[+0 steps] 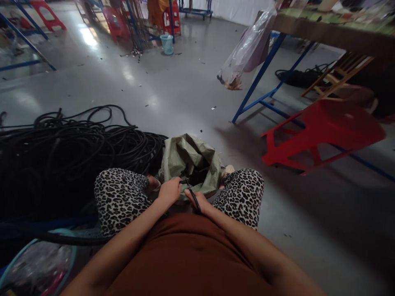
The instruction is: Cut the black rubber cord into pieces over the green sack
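Between my knees stands an open olive-green woven sack (177, 158), with dark pieces inside that I cannot make out singly. Over its near rim, my left hand (170, 191) is closed round a short stretch of black rubber hose (184, 181). Just to the right, my right hand (202, 200) grips a black-handled cutter (194, 200), perhaps scissors or pliers. Its small metal jaws are by the hose end; whether they touch it is too small to tell. A black hose (77, 239) also passes behind my left forearm.
A large heap of coiled black hose (92, 144) covers the floor at left. Below it stands a light-blue basin (73, 257) holding clear plastic. At right are a red stool (324, 127) and a blue-legged table (262, 76) with a hanging plastic bag (247, 49). A small blue basket (167, 44) stands farther off.
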